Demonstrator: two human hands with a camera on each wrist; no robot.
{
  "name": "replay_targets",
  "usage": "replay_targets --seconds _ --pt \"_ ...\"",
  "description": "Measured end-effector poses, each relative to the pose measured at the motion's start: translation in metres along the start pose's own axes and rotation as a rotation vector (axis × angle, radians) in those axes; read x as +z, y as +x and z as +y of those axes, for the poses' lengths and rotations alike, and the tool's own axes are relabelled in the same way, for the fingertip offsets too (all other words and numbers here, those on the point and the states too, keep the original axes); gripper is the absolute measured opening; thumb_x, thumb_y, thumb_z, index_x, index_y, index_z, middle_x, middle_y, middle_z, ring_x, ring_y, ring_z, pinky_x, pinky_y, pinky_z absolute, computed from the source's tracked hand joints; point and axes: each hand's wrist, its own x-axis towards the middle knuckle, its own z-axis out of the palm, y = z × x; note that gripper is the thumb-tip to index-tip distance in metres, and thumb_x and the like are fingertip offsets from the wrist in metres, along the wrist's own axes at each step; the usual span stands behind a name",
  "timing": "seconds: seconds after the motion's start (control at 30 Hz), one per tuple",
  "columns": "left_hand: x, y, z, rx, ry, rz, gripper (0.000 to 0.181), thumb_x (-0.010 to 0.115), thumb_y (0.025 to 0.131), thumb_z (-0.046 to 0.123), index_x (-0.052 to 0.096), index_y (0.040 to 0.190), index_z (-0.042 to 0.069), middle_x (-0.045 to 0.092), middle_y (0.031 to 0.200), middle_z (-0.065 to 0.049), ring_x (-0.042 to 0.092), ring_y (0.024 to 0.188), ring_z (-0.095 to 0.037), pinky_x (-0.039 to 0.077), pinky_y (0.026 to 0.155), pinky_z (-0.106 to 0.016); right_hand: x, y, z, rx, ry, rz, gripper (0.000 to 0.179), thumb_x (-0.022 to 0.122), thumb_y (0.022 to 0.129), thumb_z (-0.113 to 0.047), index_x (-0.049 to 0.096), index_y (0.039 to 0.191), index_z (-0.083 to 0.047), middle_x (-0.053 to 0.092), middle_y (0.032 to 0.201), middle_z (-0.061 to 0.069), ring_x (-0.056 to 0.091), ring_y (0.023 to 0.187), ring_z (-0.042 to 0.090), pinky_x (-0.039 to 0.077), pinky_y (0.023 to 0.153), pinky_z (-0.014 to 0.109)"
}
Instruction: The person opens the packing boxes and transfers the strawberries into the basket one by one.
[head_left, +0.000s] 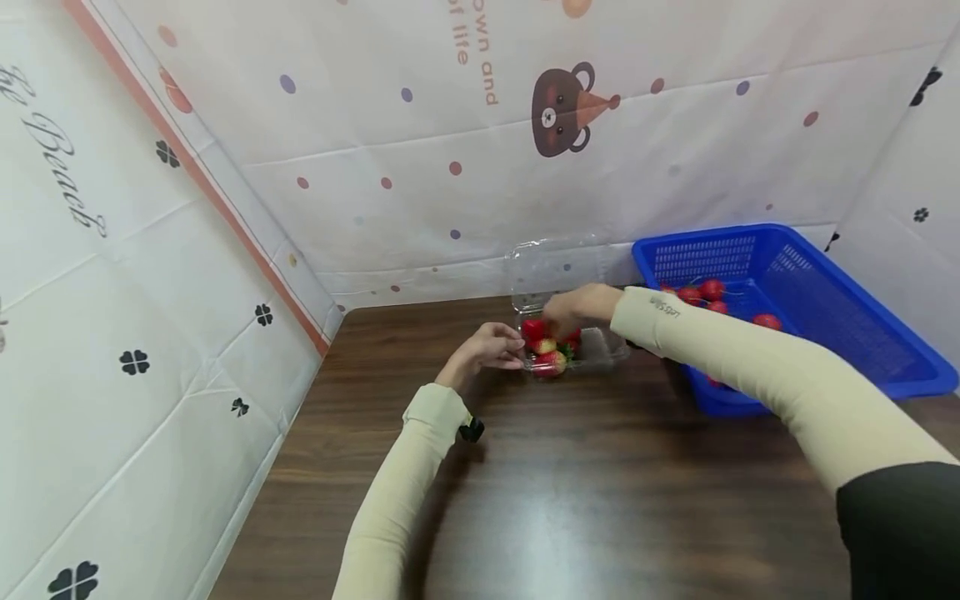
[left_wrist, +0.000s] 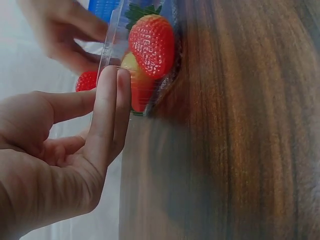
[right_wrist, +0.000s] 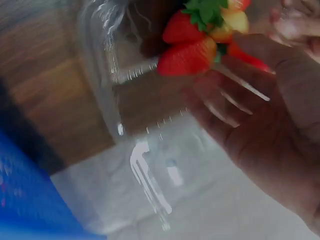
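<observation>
A clear plastic clamshell box (head_left: 600, 348) stands on the table with its lid (head_left: 558, 271) raised. Several strawberries (head_left: 550, 364) with green leaves lie in its left part. My left hand (head_left: 491, 346) pinches the box's left rim; in the left wrist view its fingers (left_wrist: 104, 110) lie along the clear wall beside a strawberry (left_wrist: 151, 46). Over the berries reaches my right hand (head_left: 581, 306), its fingers spread loosely and blurred in the right wrist view. Beside that hand's thumb sit more strawberries (right_wrist: 187, 56); whether its fingertips touch one is unclear.
To the right stands a blue plastic basket (head_left: 847, 333) with several red round fruits (head_left: 711, 289) on thin stems, partly behind my right sleeve. A patterned white cloth (head_left: 450, 208) hangs behind the brown wooden table (head_left: 600, 500).
</observation>
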Motion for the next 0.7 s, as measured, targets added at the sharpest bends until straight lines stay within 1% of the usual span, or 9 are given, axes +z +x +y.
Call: replay_targets --seconds 0.03,0.1,0.17,0.27,0.37,0.43,0.53,0.6,0.7 --pt "0.002 0.0 0.0 0.005 -0.003 0.0 0.021 0.06 0.102 0.004 0.055 0.121 -0.005 0.063 0.088 -0.011 0.067 0.063 -0.014 0.064 0.06 -0.022 0.003 0.004 -0.002 0.035 -0.003 -0.032 0.015 0.062 0.093 -0.006 0.068 0.107 -0.003 0.067 0.096 0.006 0.053 0.076 0.014 0.048 0.066 0.025" --pt "0.005 0.001 -0.001 0.01 -0.008 -0.003 0.021 0.06 0.102 0.005 0.055 0.121 -0.004 0.063 0.089 -0.01 0.067 0.063 -0.014 0.065 0.062 -0.023 0.008 0.007 -0.002 0.106 -0.034 -0.091 0.024 0.061 0.093 -0.004 0.067 0.116 -0.003 0.067 0.106 0.008 0.053 0.082 0.015 0.048 0.068 0.026" --pt "0.008 0.001 -0.001 0.008 -0.008 -0.01 0.02 0.06 0.103 0.005 0.056 0.12 -0.004 0.063 0.089 -0.01 0.068 0.064 -0.014 0.066 0.064 -0.024 0.013 0.007 -0.001 0.13 -0.051 -0.134 0.038 0.061 0.094 -0.004 0.063 0.132 -0.002 0.066 0.124 0.013 0.057 0.09 0.018 0.054 0.075 0.03" --pt "0.009 0.002 -0.001 0.002 -0.014 -0.014 0.018 0.06 0.102 0.006 0.056 0.118 -0.003 0.064 0.089 -0.01 0.068 0.065 -0.015 0.067 0.069 -0.027 0.017 0.006 0.003 0.165 0.005 -0.164 0.05 0.064 0.095 -0.005 0.054 0.144 -0.006 0.058 0.141 0.017 0.063 0.102 0.025 0.064 0.081 0.038" --pt "0.009 0.002 0.0 -0.001 -0.014 -0.015 0.017 0.06 0.102 0.006 0.057 0.117 -0.003 0.064 0.089 -0.01 0.068 0.065 -0.015 0.067 0.069 -0.027 0.017 0.002 0.007 0.185 0.091 -0.179 0.057 0.068 0.096 -0.004 0.048 0.149 -0.007 0.049 0.15 0.02 0.066 0.111 0.033 0.067 0.083 0.045" --pt "0.007 0.001 0.0 -0.003 -0.012 -0.014 0.017 0.06 0.102 0.006 0.056 0.117 -0.003 0.064 0.089 -0.01 0.068 0.065 -0.015 0.066 0.067 -0.026 0.016 -0.002 0.01 0.168 0.111 -0.176 0.06 0.073 0.093 -0.004 0.049 0.148 -0.007 0.049 0.149 0.021 0.066 0.112 0.032 0.067 0.081 0.044" --pt "0.005 0.001 0.0 -0.001 -0.007 -0.013 0.018 0.06 0.103 0.006 0.056 0.117 -0.003 0.064 0.088 -0.01 0.068 0.065 -0.015 0.065 0.063 -0.023 0.012 -0.009 0.014 0.101 0.11 -0.135 0.052 0.076 0.09 -0.003 0.058 0.138 -0.004 0.061 0.134 0.018 0.068 0.103 0.026 0.067 0.078 0.039" --pt "0.004 0.002 -0.001 0.002 -0.008 -0.008 0.017 0.06 0.102 0.005 0.056 0.117 -0.003 0.064 0.088 -0.01 0.068 0.064 -0.015 0.065 0.062 -0.022 0.006 -0.017 0.018 0.037 0.084 -0.085 0.047 0.077 0.089 -0.003 0.061 0.133 -0.002 0.067 0.122 0.015 0.068 0.094 0.021 0.067 0.074 0.035" --pt "0.002 0.002 -0.002 0.007 -0.013 -0.006 0.016 0.06 0.102 0.004 0.056 0.116 -0.004 0.064 0.087 -0.01 0.068 0.063 -0.014 0.064 0.06 -0.021 -0.006 -0.034 0.025 -0.049 0.058 0.014 0.036 0.075 0.089 -0.002 0.065 0.124 0.001 0.069 0.109 0.013 0.066 0.084 0.017 0.063 0.071 0.03"
